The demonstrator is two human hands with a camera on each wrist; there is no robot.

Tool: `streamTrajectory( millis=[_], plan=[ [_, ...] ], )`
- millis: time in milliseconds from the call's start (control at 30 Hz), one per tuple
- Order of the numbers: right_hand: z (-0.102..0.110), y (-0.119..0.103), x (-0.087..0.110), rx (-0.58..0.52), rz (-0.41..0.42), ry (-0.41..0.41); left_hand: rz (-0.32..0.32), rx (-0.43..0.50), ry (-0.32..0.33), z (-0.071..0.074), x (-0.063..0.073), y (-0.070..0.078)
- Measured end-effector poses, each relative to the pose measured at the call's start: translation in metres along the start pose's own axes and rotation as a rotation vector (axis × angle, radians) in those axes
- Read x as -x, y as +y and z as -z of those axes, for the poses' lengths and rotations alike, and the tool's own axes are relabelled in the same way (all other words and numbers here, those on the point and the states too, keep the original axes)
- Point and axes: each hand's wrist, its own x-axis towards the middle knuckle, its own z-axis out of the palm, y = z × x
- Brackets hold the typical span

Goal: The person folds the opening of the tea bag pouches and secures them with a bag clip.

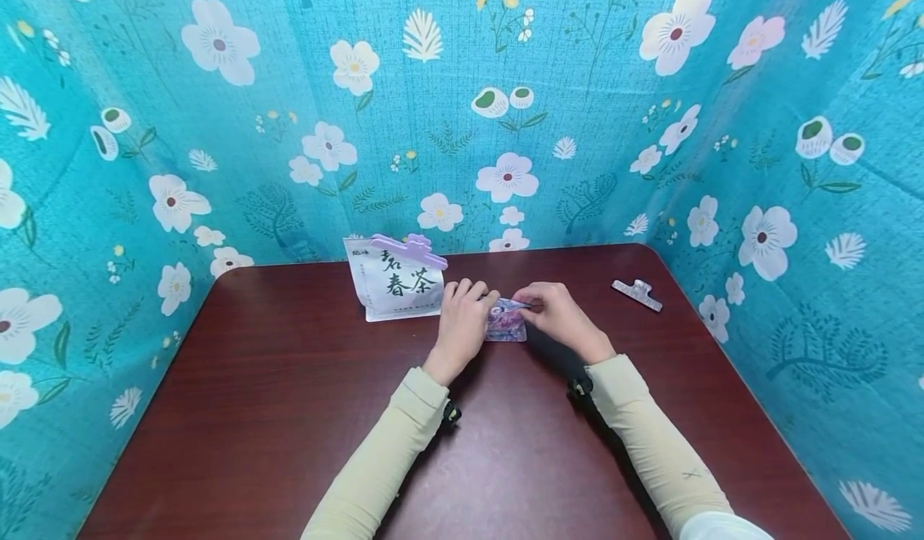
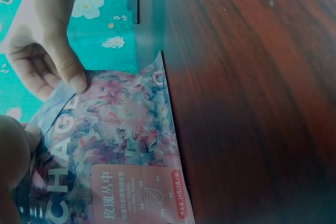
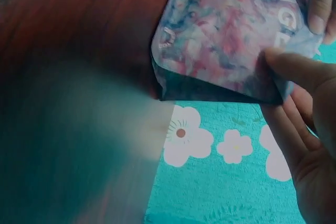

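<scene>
A pink and blue patterned tea bag pouch (image 1: 508,325) stands on the table between both hands, its lettering and pink label facing the left wrist camera. My left hand (image 1: 464,319) pinches the pouch's top edge on the left side; its fingertips are partly hidden in the head view. At the top right corner, my right hand (image 1: 566,319) pinches the pouch between thumb and fingers, as the right wrist view shows. The top edge looks folded over near the right thumb. Left of the hands stands a white tea pouch (image 1: 397,287) with dark green characters, a purple clip (image 1: 411,249) across its top.
A greyish clip (image 1: 638,294) lies at the right rear of the dark red-brown table (image 1: 289,412). A blue-green floral curtain (image 1: 447,123) surrounds the table's back and sides.
</scene>
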Motion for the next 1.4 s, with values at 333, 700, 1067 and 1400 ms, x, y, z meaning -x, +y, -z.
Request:
streamTrajectory(
  millis=[333, 700, 1067, 1400],
  plan=[
    [-0.003, -0.003, -0.002, 0.105, 0.084, 0.03, -0.007, 0.001, 0.015, -0.003, 0.002, 0.001],
    [0.001, -0.018, -0.006, 0.133, 0.004, -0.075, 0.008, 0.027, 0.013, -0.002, 0.003, 0.0],
    [-0.006, -0.015, -0.007, 0.159, 0.144, 0.067, 0.008, 0.009, 0.0, -0.002, 0.002, 0.003],
    [-0.011, -0.011, -0.008, 0.152, 0.197, 0.1, 0.01, 0.024, 0.034, -0.006, 0.004, 0.0]
  ],
)
